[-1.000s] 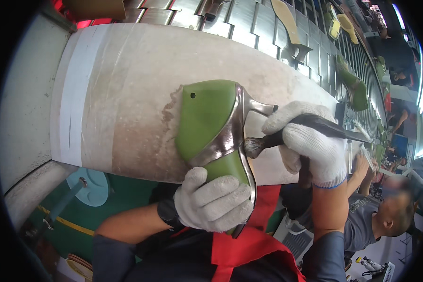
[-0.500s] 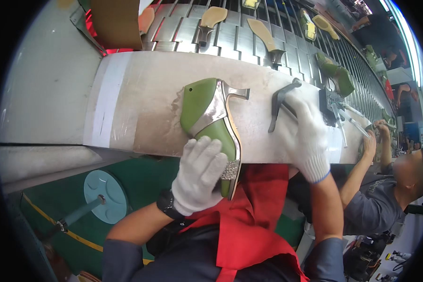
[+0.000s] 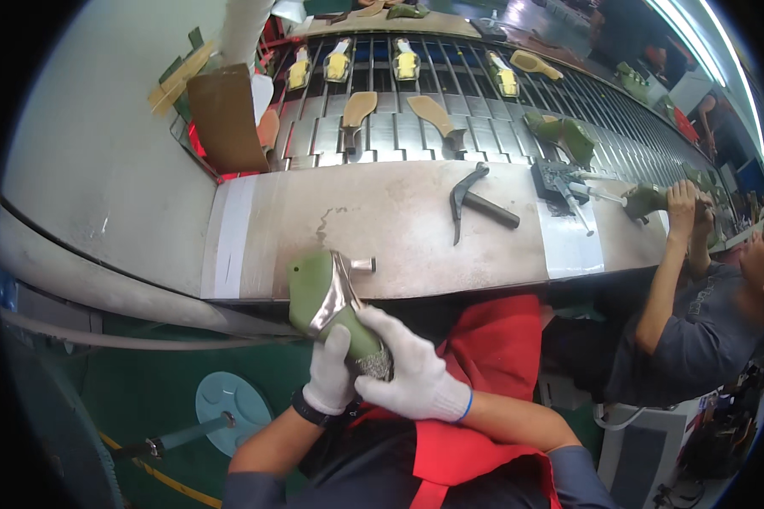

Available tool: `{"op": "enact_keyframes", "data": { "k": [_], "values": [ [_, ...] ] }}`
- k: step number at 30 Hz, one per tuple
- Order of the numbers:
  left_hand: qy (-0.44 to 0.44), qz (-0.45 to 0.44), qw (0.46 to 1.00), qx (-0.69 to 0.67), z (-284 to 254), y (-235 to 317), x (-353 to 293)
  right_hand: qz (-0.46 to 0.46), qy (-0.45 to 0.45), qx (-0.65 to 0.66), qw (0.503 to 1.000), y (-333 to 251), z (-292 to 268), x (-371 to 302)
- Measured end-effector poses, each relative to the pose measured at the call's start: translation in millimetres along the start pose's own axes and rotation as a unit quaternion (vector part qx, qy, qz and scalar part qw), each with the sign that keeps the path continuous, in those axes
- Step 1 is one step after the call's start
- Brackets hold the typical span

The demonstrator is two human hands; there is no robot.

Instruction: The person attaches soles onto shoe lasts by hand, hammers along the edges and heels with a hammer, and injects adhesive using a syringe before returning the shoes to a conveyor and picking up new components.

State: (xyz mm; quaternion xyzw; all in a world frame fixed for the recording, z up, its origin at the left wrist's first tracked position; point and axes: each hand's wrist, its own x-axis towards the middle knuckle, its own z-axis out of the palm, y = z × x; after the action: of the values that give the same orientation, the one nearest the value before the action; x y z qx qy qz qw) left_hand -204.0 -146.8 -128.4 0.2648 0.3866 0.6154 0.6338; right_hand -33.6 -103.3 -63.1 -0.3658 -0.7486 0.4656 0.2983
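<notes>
A green high-heeled shoe (image 3: 316,288) with a silver band, a silver heel and a glittery strip hangs at the bench's near edge. Wrapped in a white glove, my left hand (image 3: 329,373) grips its underside from the left. My right hand (image 3: 412,369), also gloved, closes round it from the right, beside the glittery strip. The shoe's lower end is hidden behind my fingers. A dark hammer (image 3: 491,209) lies on the metal bench (image 3: 390,229), beyond my right hand and out of its grasp.
Behind the bench runs a slatted roller conveyor (image 3: 475,114) with beige soles (image 3: 433,114) and green shoes. Syringes (image 3: 598,192) rest on a black block (image 3: 545,180). At the right, a co-worker (image 3: 688,314) handles another green shoe. A brown cardboard piece (image 3: 225,119) stands far left.
My right hand has let go of the hammer, now lying on the bench, and taken hold of the shoe. The shoe has come nearer to me, off the bench top. My view has shifted.
</notes>
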Motion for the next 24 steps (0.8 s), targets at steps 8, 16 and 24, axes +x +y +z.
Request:
{"op": "enact_keyframes", "data": {
  "k": [8, 16, 24],
  "values": [
    [0.116, 0.041, 0.992, 0.041, 6.8, 47.7, -12.4, -0.216, 0.073, -0.117, 0.966, -0.8, -41.6, 22.1],
    [0.090, 0.144, 0.948, 0.271, 25.2, 136.6, 148.6, -0.147, 0.292, -0.348, 0.879, 98.7, -135.1, 98.8],
    [0.197, 0.063, 0.900, 0.384, -32.9, 195.3, 383.3, -0.157, 0.283, -0.293, 0.900, 90.5, -136.5, 101.1]
  ]
}}
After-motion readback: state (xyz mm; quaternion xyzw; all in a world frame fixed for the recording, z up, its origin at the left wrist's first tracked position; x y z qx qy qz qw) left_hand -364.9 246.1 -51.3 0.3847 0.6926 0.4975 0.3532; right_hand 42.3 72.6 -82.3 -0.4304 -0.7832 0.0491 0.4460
